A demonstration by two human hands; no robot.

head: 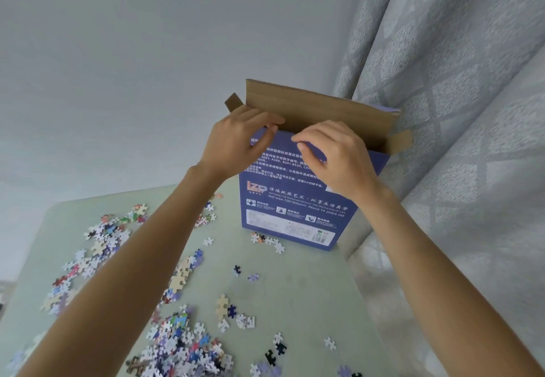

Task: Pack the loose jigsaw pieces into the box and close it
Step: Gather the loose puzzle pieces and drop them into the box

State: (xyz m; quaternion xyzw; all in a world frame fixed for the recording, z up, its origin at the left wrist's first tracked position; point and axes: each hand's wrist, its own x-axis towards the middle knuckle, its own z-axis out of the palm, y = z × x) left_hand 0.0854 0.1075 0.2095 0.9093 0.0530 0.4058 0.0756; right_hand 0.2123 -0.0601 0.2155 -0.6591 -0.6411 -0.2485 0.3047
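A blue jigsaw box (290, 214) with white print stands upright at the far side of the table. Its brown cardboard top flap (318, 111) is up and two small side flaps stick out. My left hand (236, 137) grips the box's top front edge at the left, fingers curled over the rim. My right hand (333, 152) grips the same edge further right, fingertips pinching it. Loose jigsaw pieces (182, 341) lie scattered over the table, thickest at the near left and along the left side (97, 246). The inside of the box is hidden.
The pale green table (295, 294) ends at the left and far edges. A grey patterned curtain (457, 111) hangs right behind and beside the box. A plain wall fills the upper left.
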